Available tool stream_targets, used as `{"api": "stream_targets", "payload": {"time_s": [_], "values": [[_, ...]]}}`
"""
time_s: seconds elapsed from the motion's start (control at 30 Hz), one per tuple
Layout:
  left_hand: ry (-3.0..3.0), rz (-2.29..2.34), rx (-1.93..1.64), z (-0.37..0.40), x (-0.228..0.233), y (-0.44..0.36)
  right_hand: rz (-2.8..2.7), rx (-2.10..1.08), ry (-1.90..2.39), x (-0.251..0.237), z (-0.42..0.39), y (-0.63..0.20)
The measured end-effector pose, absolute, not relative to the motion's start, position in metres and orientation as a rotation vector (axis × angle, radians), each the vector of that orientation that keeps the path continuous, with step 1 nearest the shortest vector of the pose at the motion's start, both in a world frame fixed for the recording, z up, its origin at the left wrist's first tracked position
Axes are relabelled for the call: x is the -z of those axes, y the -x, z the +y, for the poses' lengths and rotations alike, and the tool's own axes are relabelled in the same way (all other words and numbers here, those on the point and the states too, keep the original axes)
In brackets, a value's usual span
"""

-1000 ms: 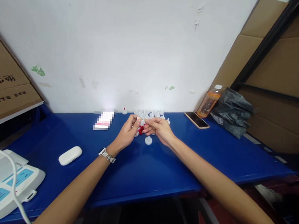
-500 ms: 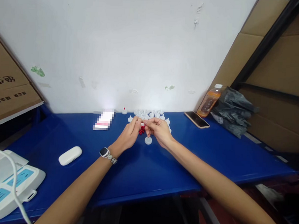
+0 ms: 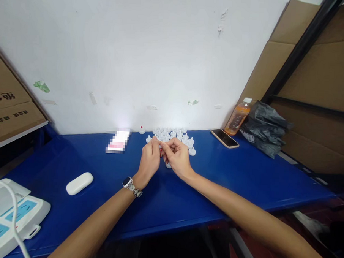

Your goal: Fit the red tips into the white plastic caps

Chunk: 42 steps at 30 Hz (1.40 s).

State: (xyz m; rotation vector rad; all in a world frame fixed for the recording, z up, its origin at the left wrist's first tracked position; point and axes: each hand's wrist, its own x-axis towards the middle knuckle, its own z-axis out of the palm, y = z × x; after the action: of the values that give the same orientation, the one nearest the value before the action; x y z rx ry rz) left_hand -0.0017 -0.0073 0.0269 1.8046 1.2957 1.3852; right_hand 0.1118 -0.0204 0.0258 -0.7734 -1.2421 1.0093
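My left hand (image 3: 149, 157) and my right hand (image 3: 179, 158) meet fingertip to fingertip above the blue table. Both are closed in a pinch, and whatever they hold is too small and too covered to make out. Just beneath the fingers a bit of red from small red pieces (image 3: 161, 153) shows. One white cap (image 3: 168, 165) lies partly hidden below my right hand. Beyond the hands, several white nozzle caps (image 3: 192, 151) stand in a cluster with spouts up. Apart to the left, near the wall, stands a white cap with a red tip (image 3: 142, 130).
On the blue table (image 3: 185, 205) are a white earphone case (image 3: 80, 183) and a power strip (image 3: 22, 217) at left. A phone (image 3: 224, 138), an orange drink bottle (image 3: 238, 117) and a dark plastic bag (image 3: 266, 127) lie at right. A white wall (image 3: 152, 59) rises behind.
My hands have drawn closer together and my left wrist has turned more upright. My right hand now covers more of the near white cap and the red pieces. The view has shifted slightly.
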Motion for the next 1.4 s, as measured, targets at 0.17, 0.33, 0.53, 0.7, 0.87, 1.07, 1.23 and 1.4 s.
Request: {"api": "stream_targets", "payload": {"time_s": [0.17, 0.33, 0.53, 0.7, 0.87, 1.07, 1.23, 1.4], "values": [[-1.825, 1.204, -1.389, -0.003, -0.026, 0.006, -1.270, -1.109, 0.768, -0.030, -0.013, -0.119], [-1.717, 1.198, -1.380, 0.009, -0.020, 0.015, -1.327, -1.151, 0.735, -0.030, -0.005, -0.125], [-1.507, 1.107, -1.266, 0.018, -0.023, 0.031, -1.402, -1.194, 0.718, -0.045, 0.015, -0.116], [-1.434, 1.093, -1.369, 0.025, -0.030, 0.042, -1.590, -1.205, 0.678, -0.061, 0.039, -0.099], [-1.319, 1.194, -1.310, 0.041, -0.030, 0.067, -1.730, -1.072, 0.832, -0.070, 0.087, -0.094], [-1.954, 1.495, -1.093, 0.049, -0.016, 0.086, -1.987, -0.648, 1.327, -0.063, 0.153, -0.073], [-2.110, 1.631, -0.917, 0.041, -0.016, 0.079, -2.139, -0.340, 1.610, -0.053, 0.176, -0.053], [-2.177, 1.653, -0.843, 0.038, -0.018, 0.076, -2.150, -0.278, 1.709, -0.047, 0.184, -0.047]]}}
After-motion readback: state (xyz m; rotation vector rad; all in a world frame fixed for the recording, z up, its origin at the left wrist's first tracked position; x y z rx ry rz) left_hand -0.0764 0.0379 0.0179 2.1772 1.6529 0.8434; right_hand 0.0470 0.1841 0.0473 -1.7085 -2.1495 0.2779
